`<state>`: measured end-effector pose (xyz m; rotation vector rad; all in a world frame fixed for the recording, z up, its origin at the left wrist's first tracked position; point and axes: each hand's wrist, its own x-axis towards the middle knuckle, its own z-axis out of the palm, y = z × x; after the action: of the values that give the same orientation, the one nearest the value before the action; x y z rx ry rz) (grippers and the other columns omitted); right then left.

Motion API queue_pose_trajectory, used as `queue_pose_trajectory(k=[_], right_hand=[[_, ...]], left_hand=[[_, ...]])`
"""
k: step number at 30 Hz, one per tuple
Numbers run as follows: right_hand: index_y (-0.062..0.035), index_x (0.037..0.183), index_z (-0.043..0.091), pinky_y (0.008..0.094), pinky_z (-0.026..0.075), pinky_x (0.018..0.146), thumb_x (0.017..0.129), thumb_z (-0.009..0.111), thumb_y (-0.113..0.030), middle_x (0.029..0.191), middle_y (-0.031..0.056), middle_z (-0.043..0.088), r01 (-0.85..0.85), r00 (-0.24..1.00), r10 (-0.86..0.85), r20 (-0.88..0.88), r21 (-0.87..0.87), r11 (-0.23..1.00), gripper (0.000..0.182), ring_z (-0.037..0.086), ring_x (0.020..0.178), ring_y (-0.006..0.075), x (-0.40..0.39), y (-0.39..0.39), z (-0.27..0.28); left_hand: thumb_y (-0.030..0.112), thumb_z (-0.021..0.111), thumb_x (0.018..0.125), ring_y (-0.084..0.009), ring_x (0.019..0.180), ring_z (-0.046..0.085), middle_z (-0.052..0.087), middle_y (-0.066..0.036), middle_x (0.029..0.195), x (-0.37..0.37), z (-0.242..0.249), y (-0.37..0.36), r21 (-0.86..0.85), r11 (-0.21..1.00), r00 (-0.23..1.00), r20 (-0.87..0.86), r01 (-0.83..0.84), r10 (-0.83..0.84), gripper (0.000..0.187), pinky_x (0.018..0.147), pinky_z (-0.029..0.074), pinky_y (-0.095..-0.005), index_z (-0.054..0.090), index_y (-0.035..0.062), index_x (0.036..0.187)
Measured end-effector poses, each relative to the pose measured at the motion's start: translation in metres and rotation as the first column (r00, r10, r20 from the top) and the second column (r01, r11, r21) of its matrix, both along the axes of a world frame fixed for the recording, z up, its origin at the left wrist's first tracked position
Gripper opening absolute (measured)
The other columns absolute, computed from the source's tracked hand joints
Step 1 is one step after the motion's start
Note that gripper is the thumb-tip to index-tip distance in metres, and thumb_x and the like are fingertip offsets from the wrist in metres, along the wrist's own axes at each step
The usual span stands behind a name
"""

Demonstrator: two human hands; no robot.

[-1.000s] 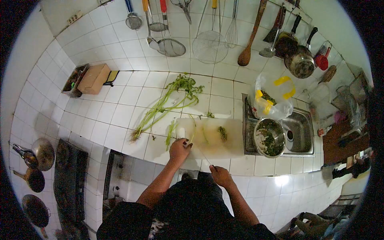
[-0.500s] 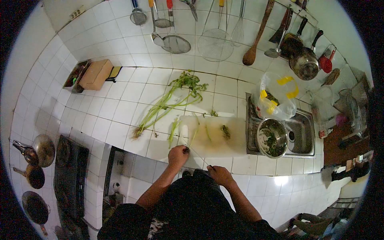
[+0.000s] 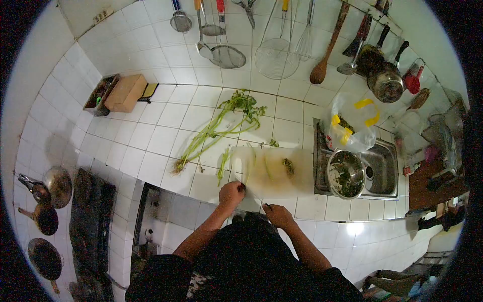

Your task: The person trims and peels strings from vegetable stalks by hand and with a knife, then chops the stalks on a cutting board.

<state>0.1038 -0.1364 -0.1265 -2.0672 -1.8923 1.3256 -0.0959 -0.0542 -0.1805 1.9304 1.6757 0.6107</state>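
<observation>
Left hand (image 3: 232, 195) curled, contents unclear; dark handle (image 3: 268, 206) gripped by right hand (image 3: 279, 216).
Thin stems (image 3: 267, 166) are spread on the board (image 3: 303, 176).

A kitchen's rectangular steel sink (image 3: 391, 173)
Behind it I see a white square-tiled wall (image 3: 166, 55); below, light (image 3: 355, 228) on glossy white tiles (image 3: 365, 246).

Green stalks (image 3: 197, 143), tan-stained whitish board (image 3: 303, 176), white counter (image 3: 165, 119) gridded with darker joints, black shirt (image 3: 241, 261) with pale print

Knife (image 3: 268, 206): dark handle, gripped in right hand (image 3: 279, 215); blade indistinct. Cutting board (image 3: 302, 183): pale, brown-stained, flat on bench (image 3: 157, 121). Thin green stalks (image 3: 268, 168) and dark leafy clump (image 3: 288, 165): lying on board, apart.
</observation>
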Motion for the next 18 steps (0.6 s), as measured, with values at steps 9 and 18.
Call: queue_pose_trajectory(k=[9,18], right_hand=[[0.0007,0.093,0.061,0.0509,0.044,0.084,0.095,0.031,-0.047,0.093,0.0267,0.062,0.020,0.996,-0.021,0.082,0.022,1.000,0.057,0.058,0.092,0.0447,-0.006,-0.012,0.002],[0.0008,0.098,0.062,0.0498,0.043,0.087,0.095,0.030,-0.048,0.096,0.0274,0.062,-0.061,0.998,0.058,0.038,0.092,0.994,0.059,0.057,0.095,0.0443,0.012,-0.025,-0.022]], left_hand=[[0.016,0.062,0.070,-0.0370,0.078,0.062,0.064,-0.018,0.081,0.005,0.006,-0.003,0.034,0.999,0.999,-0.032,0.026,-0.025,0.018,0.070,0.049,-0.0461,0.064,0.0047,0.084],[0.015,0.060,0.073,-0.0361,0.081,0.061,0.062,-0.017,0.083,0.008,-0.009,-0.002,0.057,0.997,0.998,-0.034,-0.043,0.045,0.016,0.073,0.049,-0.0462,0.063,0.0035,0.084]])
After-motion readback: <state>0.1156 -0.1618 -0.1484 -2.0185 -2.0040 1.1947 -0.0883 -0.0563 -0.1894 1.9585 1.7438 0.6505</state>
